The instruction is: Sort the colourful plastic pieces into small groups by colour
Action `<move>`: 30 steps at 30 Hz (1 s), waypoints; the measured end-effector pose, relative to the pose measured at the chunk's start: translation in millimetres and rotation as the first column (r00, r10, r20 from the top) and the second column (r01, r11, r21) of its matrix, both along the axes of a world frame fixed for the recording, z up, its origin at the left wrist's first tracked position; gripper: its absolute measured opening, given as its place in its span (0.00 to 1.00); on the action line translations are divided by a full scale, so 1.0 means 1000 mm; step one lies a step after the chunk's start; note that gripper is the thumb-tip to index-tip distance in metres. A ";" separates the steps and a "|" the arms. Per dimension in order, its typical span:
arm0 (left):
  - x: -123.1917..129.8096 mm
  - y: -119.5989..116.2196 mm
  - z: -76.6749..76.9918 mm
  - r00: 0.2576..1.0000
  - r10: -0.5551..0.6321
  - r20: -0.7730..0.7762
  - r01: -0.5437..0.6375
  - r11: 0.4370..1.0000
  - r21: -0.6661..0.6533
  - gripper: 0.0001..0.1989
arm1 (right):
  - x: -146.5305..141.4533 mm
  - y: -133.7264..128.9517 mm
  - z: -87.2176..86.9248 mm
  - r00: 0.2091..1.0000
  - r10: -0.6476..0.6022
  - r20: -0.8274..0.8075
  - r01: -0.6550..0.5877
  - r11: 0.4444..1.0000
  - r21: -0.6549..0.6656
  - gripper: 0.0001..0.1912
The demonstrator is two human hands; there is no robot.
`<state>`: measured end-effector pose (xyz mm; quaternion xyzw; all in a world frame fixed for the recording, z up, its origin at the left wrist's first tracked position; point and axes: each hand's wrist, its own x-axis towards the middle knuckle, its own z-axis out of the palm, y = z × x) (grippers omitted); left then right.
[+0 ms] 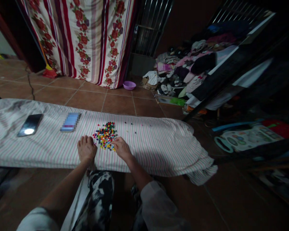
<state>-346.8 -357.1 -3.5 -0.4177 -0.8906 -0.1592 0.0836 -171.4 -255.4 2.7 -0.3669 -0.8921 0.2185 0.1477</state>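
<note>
Two hands (86, 149) (122, 148), one smartphone (30, 125), one purple basin (129, 85)

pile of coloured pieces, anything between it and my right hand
Nothing visible stands in the way. The right hand is right at the lower right edge of the pile of small coloured pieces, with only the striped cloth beneath them. The left hand is on the pile's far side, not between them.

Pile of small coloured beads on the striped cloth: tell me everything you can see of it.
The pile of small coloured beads is a loose, low heap of blue, red, yellow, green and dark pieces, apparently plastic; their exact shape is too small to tell. It lies on a white cloth with pink and green stripes. The right hand reaches its near right edge, and the left hand sits by its near left edge.
</note>
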 end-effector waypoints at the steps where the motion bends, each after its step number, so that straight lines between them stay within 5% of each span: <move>1: 0.000 0.000 0.000 1.000 -0.004 0.000 0.004 1.000 -0.001 0.16 | -0.001 0.003 0.004 0.999 0.010 0.035 -0.010 1.000 -0.016 0.15; 7: 0.001 -0.001 0.005 1.000 -0.012 0.022 0.013 1.000 -0.022 0.16 | -0.012 0.014 0.020 0.984 0.036 0.177 -0.028 0.999 -0.046 0.13; 13: 0.003 0.000 0.006 1.000 0.006 0.005 -0.006 1.000 -0.021 0.16 | -0.006 0.016 0.013 1.000 -0.014 -0.016 0.013 0.997 -0.072 0.10; 19: 0.003 0.000 0.007 1.000 0.008 0.011 -0.008 1.000 -0.029 0.16 | 0.016 0.025 -0.005 0.943 -0.252 -0.215 0.211 0.957 -0.199 0.09; 30: 0.003 -0.001 0.009 1.000 -0.001 0.022 0.002 0.999 -0.034 0.17 | 0.076 0.071 -0.023 0.796 -0.488 -0.359 0.469 0.871 -0.146 0.11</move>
